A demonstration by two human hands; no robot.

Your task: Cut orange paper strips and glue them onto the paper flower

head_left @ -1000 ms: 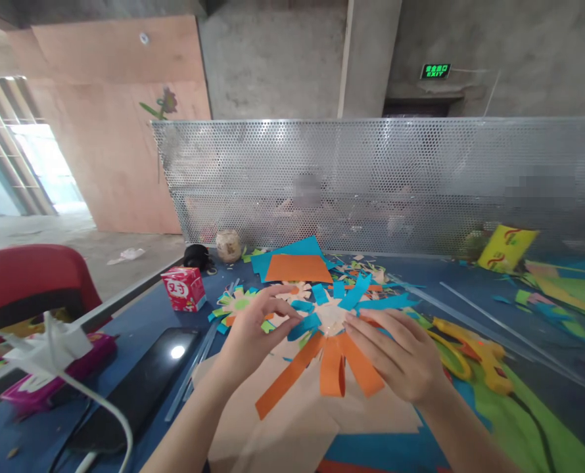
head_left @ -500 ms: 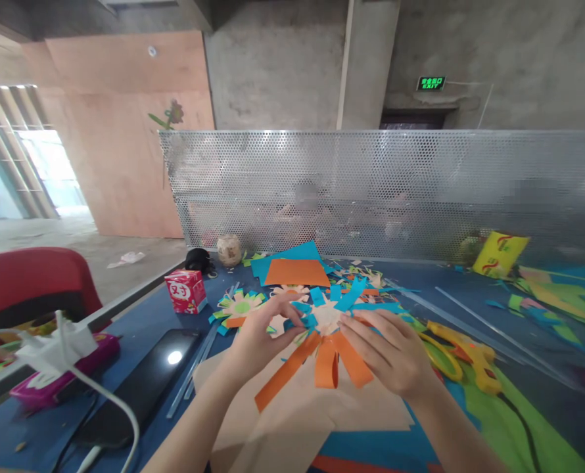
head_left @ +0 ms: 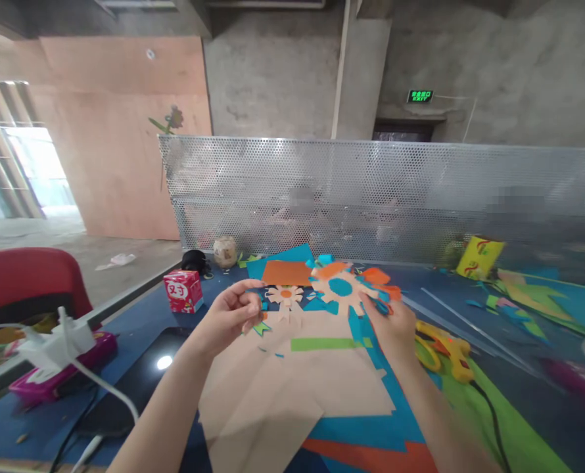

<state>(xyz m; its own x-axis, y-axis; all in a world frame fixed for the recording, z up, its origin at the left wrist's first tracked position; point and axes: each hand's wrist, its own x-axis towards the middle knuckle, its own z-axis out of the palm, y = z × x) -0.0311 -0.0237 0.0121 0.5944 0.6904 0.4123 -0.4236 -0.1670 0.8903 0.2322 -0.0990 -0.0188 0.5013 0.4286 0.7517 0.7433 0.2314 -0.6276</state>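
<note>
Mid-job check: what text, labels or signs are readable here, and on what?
"又寸", as it looks, on the front of the small red carton.
Green lit sign above the dark doorway: lettering too small to read.
Yellow packet by the perforated metal screen: red marks, unreadable.
Tan paper flower held in the right hand: no writing visible.

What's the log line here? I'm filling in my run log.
left hand: loosely curled, holds nothing visible | right hand: pinching paper flower edge | beneath: beige sheet
</note>
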